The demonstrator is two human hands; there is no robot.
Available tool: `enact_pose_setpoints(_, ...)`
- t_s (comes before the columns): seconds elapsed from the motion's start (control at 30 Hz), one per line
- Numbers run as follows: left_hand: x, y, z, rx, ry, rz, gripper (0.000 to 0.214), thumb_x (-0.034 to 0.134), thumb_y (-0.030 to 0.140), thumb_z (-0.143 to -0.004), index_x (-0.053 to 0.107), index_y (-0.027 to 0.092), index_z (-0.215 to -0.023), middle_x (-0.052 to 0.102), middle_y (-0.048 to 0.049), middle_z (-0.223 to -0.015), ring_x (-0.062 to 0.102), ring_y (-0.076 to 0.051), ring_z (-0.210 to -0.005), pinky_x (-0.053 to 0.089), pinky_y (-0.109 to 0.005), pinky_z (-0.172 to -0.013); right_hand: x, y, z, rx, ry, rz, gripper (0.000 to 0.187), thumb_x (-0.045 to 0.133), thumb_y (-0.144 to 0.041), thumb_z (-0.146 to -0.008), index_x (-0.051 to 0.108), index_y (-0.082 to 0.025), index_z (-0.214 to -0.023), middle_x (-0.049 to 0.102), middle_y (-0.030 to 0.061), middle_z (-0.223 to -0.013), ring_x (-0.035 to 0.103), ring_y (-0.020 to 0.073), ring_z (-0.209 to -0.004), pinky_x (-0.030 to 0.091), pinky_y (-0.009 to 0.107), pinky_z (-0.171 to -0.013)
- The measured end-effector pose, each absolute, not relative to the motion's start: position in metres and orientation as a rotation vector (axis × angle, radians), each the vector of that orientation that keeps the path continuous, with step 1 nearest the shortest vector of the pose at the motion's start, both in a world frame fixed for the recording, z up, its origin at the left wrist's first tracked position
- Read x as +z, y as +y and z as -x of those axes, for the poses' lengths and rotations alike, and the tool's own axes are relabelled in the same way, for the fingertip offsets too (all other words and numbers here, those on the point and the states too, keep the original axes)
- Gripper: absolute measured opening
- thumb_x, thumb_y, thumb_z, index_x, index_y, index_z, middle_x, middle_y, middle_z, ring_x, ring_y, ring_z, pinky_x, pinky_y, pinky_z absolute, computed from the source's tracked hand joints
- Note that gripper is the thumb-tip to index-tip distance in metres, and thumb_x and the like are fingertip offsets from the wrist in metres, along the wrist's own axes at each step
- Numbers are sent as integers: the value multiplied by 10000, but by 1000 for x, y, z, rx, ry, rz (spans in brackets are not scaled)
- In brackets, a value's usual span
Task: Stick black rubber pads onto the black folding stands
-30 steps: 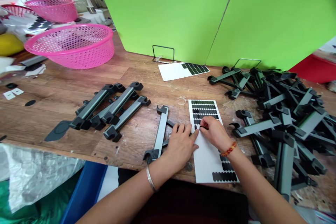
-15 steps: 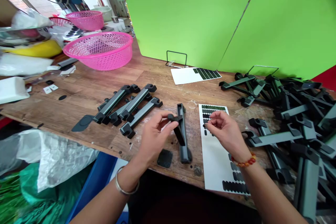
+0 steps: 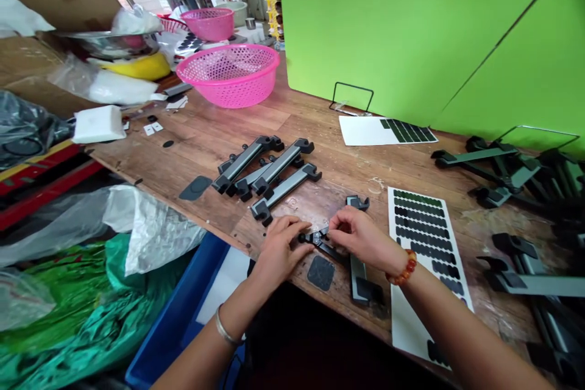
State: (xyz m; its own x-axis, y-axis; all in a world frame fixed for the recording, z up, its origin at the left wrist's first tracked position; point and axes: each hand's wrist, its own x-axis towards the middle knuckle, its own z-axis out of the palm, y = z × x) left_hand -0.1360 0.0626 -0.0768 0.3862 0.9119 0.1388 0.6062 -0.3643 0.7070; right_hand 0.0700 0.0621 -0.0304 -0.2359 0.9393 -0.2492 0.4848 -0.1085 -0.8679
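Note:
My left hand (image 3: 280,251) pinches the tip of a black hinged arm on a grey-and-black folding bracket (image 3: 359,274), which lies on the table in front of me. The fingers of my right hand (image 3: 361,236) are closed together over that arm, close to the left fingertips. What they hold, if anything, is hidden. Right of the bracket lies a white sheet (image 3: 404,317) with rows of black rounded stickers (image 3: 423,222). A dark square patch (image 3: 321,273) is on the tabletop below my hands. Similar brackets (image 3: 292,187) lie together behind my left hand.
Many more brackets (image 3: 539,283) are heaped at the right. A second sticker sheet (image 3: 365,131) lies by the green panel (image 3: 388,30). Pink baskets (image 3: 233,88) stand at the back left. A blue bin (image 3: 183,323) and plastic bags (image 3: 95,304) are below the table's front edge.
My right hand has moved left from the sticker sheet to the bracket. The bracket's arm now points left toward my left hand, lower down. The view has turned left.

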Motion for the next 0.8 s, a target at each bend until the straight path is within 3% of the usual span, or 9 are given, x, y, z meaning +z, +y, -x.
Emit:
enact_pose_setpoints(0.13,-86,63,138,674,1270,-2111,179,698,221,-799,693,243,-976,618,-29,-919,535,-197,-920,433,-350,-865,-37,74,-55,1439,-1746,1611,86,514,-171,-778,539,-167,-696,508,-46,-566,457,78,-491,339,189,-470)
enact_pose_setpoints(0.3,-93,64,138,729,1239,-2104,175,694,217,-804,697,232,-978,627,-29,-913,537,-190,-913,426,-330,-843,-41,81,-48,1584,-1732,1712,93,504,-163,-776,521,-167,-685,462,-69,-493,425,59,-396,283,171,-391)
enact_pose_setpoints(0.53,-92,62,138,736,1238,-2095,171,685,213,-812,696,227,-983,626,-28,-913,533,-187,-913,421,-324,-843,-41,85,-47,1662,-1711,1786,66,511,-174,-753,523,-176,-689,453,-77,-486,419,57,-371,297,161,-359)
enact_pose_setpoints(0.8,-94,62,139,726,1248,-2115,163,678,220,-819,696,225,-981,625,-30,-920,533,-191,-915,410,-334,-845,-37,86,-43,1569,-1824,1795,88,512,-145,-749,544,-155,-668,467,-71,-502,408,41,-391,294,162,-394)
